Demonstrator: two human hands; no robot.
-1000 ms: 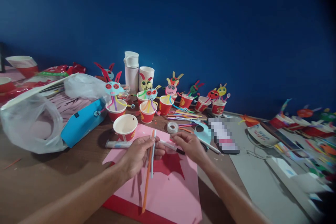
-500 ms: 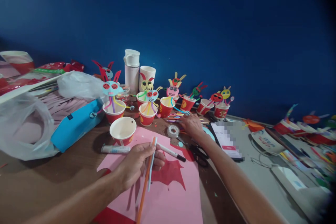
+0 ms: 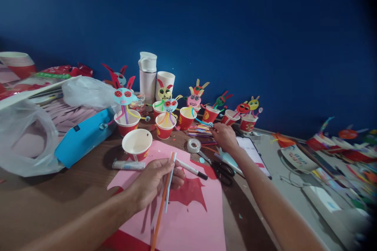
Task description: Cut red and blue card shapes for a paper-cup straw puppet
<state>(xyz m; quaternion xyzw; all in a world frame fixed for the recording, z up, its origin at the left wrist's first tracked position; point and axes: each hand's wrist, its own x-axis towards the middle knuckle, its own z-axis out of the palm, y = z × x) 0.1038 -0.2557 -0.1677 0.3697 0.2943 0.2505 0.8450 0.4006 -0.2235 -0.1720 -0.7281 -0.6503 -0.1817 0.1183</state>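
My left hand (image 3: 157, 178) is closed around a long orange pipe cleaner (image 3: 160, 215) and a shorter pale blue one (image 3: 168, 192), held upright above pink paper (image 3: 203, 219). My right hand (image 3: 225, 135) reaches to the right end of a pile of coloured pipe cleaners (image 3: 200, 130); its fingers are bent together and their tips are partly hidden. Under my left hand lies a red jagged paper shape (image 3: 191, 194), with a black-capped marker (image 3: 193, 170) beside it. Black scissors (image 3: 222, 170) and a tape roll (image 3: 194, 146) rest near my right forearm.
An open paper cup (image 3: 137, 144) stands behind my left hand. Several cups with paper-faced figures (image 3: 126, 121) line the back, before a white flask (image 3: 147, 82). A blue box (image 3: 85, 137) and plastic bag (image 3: 32, 145) sit left. A phone (image 3: 253, 155) lies right.
My right hand has shifted right along the pipe cleaner pile, and its fingers have drawn together. My left hand still holds the same pipe cleaners, with hardly any movement.
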